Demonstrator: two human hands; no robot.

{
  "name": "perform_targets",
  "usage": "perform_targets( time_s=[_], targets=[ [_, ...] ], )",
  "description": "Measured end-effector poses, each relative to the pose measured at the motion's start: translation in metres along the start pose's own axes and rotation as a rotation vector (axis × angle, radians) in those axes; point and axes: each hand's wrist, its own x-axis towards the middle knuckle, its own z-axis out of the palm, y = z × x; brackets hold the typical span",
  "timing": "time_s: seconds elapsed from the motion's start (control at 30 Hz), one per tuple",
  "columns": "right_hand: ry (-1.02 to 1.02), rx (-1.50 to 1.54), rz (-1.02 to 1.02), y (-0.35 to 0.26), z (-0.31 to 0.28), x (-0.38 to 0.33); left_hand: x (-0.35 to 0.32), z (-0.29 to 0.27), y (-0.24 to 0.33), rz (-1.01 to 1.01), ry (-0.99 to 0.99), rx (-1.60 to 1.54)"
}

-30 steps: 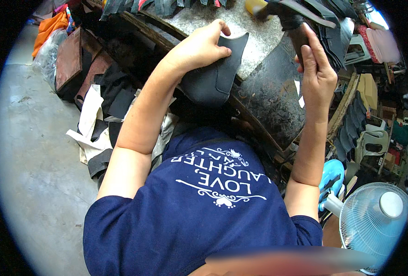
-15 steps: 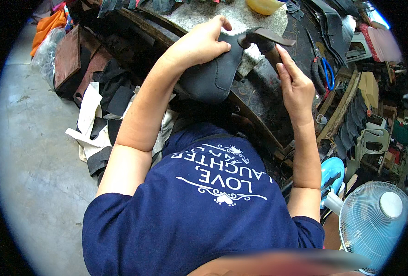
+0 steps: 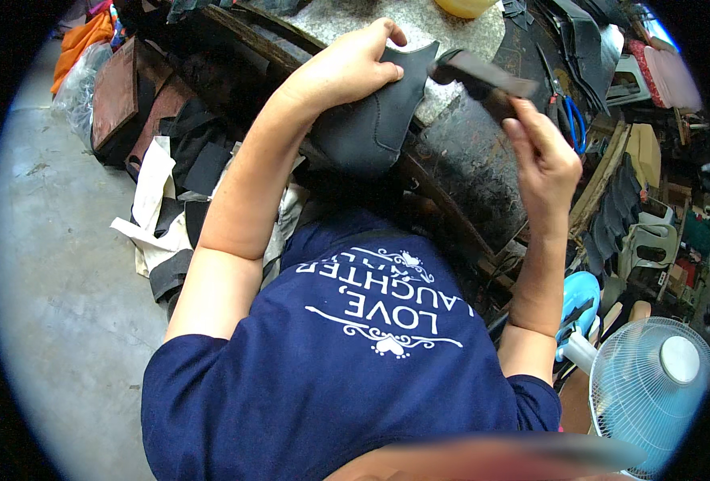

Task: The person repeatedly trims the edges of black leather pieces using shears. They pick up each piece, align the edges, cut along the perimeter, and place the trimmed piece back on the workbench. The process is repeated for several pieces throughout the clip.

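My right hand grips a hammer by its handle. The hammer's dark head is raised just right of a black stitched leather piece, apart from it and slightly blurred. That piece looks like a shoe upper and lies over the near edge of a pale stone slab. My left hand holds the leather at its far side, thumb on top and fingers curled over the edge. What lies beneath the leather is hidden.
A dark workbench carries the slab, a yellow bowl and blue-handled scissors. More black leather pieces lie at the far right. Fabric scraps are heaped at left. A fan stands at near right.
The hammer has lifted off the leather's edge and swung to the right with my right hand. My left hand keeps its hold, shifting only slightly.
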Motion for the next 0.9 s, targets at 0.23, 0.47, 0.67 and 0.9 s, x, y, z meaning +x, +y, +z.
perform_targets(
  time_s=[0.23, 0.47, 0.67, 0.9],
  targets=[
    [-0.275, 0.009, 0.162, -0.001, 0.007, -0.007, 0.001, 0.0, 0.001, 0.035, 0.025, 0.014],
    [-0.004, 0.32, 0.148, 0.009, 0.0, -0.012, 0.003, -0.003, 0.001, -0.011, 0.005, -0.003],
    [-0.067, -0.156, -0.01, 0.034, 0.019, -0.001, 0.006, -0.009, 0.001, -0.067, -0.061, -0.059],
    [0.157, 0.319, 0.143, 0.024, 0.018, 0.013, 0.005, -0.009, 0.002, -0.068, -0.057, -0.061]
  ],
)
